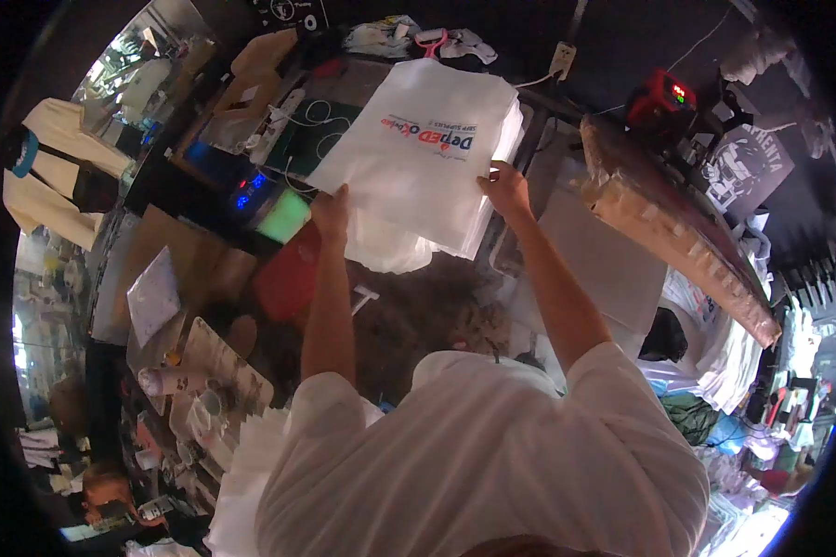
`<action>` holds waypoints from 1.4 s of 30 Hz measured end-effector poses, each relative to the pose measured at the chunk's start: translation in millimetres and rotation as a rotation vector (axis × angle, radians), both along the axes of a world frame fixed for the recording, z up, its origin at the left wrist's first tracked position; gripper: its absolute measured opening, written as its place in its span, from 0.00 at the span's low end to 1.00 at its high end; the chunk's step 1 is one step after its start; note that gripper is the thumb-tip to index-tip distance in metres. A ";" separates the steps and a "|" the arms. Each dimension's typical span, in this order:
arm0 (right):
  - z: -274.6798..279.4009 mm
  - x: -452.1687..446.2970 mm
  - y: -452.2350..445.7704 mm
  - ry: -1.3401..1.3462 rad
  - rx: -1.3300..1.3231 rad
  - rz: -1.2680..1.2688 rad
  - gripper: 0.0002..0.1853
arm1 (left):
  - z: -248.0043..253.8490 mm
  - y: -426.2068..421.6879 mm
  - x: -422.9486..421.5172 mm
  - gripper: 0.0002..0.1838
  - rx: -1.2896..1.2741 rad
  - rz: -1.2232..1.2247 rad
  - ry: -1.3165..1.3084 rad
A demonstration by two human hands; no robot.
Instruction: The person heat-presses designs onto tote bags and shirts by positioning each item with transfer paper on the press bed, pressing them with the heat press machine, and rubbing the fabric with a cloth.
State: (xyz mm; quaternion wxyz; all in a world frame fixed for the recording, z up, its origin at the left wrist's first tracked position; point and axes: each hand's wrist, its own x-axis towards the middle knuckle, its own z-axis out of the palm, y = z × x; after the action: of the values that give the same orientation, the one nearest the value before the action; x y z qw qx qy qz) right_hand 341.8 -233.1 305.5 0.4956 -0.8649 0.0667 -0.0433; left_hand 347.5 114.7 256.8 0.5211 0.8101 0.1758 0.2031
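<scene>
A white sheet (381, 167) of thin, soft-looking material, printed with red and blue lettering, lies at the upper middle. It rests over a pile of similar white pieces (513, 139), whose edges show on the right. My left hand (331, 213) has its fingers closed at the sheet's near left corner. On the right edge, beside the print, my right hand (505, 189) pinches the sheet between thumb and fingers. More white material (385, 246) hangs out below the printed sheet, between my forearms.
A lit control box (254, 192) and a green surface (286, 218) sit left of my left hand. A long brown-wrapped board (669, 227) slants on the right, below a red device (664, 104) with a lit display. A red stool-like surface (288, 274) stands below left.
</scene>
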 end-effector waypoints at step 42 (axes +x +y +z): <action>-31.0 23.5 22.5 0.105 -0.244 -0.093 0.38 | 167.5 -69.2 41.6 0.19 0.750 -0.507 -0.175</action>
State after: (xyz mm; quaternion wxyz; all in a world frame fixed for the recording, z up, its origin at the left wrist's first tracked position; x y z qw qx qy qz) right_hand 365.3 -210.6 274.5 0.3799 -0.9158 0.1269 -0.0290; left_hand 389.0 45.5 424.3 0.2379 0.9400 -0.1581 0.1865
